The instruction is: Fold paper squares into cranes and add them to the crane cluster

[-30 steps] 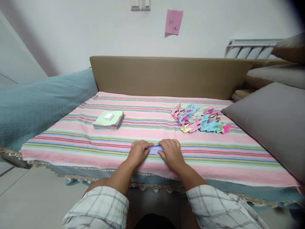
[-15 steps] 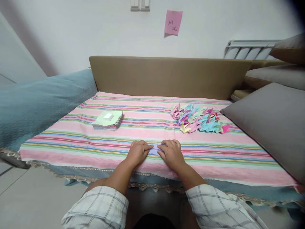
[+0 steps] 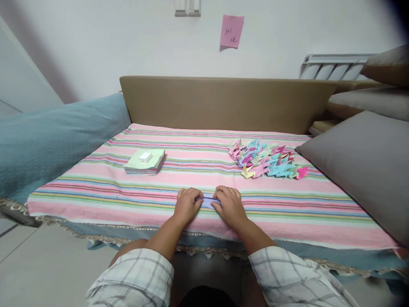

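Cloth first: striped pink cloth (image 3: 287, 213) covers the whole seat, tan backrest (image 3: 223, 102) behind it, teal blanket (image 3: 47, 140) heaped at the far left, grey cushion (image 3: 361, 166) leaning in at the right. On the wall above, a pink note (image 3: 231, 31). Pile of folded paper shapes (image 3: 265, 160), mixed colours, sits on the cloth right of centre, near the cushion. Stack of paper squares (image 3: 145, 164) lies left of centre, well apart from the pile, with a small white block (image 3: 145, 156) on top. Close to the front edge of the cloth, both hands are palm down, side by side. Left hand (image 3: 187, 204) has its fingers bent, tips pinning one end of a lavender paper (image 3: 208, 200). Right hand (image 3: 230, 204) is bent the same way, tips on the other end. The paper lies flat on the cloth between them, only a narrow strip showing. Against a second ago, the hands sit in almost the same spot, the left one a touch nearer the right. The paper has not shifted along the cloth. Pile, stack and block are unmoved.
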`<state>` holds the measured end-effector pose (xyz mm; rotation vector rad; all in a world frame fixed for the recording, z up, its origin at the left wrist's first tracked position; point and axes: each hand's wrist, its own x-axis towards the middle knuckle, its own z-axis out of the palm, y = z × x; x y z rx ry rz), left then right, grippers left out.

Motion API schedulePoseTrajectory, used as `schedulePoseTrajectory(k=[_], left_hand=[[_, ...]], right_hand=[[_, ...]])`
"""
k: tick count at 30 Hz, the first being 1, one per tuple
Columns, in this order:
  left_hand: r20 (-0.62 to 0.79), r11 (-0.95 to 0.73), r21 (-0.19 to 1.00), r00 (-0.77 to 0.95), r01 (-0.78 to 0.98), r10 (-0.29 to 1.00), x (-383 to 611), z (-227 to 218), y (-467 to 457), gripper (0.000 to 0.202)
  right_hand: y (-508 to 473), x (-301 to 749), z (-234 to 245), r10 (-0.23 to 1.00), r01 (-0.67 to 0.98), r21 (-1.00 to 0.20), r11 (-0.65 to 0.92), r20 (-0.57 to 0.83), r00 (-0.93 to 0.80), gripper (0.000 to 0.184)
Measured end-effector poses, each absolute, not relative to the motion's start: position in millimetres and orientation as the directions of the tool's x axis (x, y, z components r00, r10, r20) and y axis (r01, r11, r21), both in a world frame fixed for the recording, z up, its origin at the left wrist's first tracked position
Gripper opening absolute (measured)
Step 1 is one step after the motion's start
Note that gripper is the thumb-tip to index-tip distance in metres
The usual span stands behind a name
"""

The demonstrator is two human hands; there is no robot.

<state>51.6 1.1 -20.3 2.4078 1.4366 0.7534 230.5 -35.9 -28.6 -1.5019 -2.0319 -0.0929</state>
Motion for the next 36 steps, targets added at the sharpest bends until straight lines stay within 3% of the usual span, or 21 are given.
schedulePoseTrajectory(k=[14, 23, 36], left_hand=[[0.293, -0.543, 0.42, 0.458, 0.727, 0.839, 46.8, -20.8, 3.4, 0.012], [0.309, -0.621, 0.349, 0.539, 0.702, 0.784, 40.0, -22.0, 11.2, 0.011], [0.258, -0.662, 0.343, 0.611, 0.667, 0.749, 30.5, -16.8, 17.8, 0.013]], right_hand=[[-36.7, 231.7, -28.5, 0.861, 0.92, -0.227, 0.32, 0.475, -0.182, 0.012], [-36.2, 232.0, -30.1, 0.867, 0.912, -0.26, 0.316, 0.47, -0.166, 0.012], [-34.6, 231.2, -29.4, 0.871, 0.904, -0.281, 0.324, 0.462, -0.168, 0.01]])
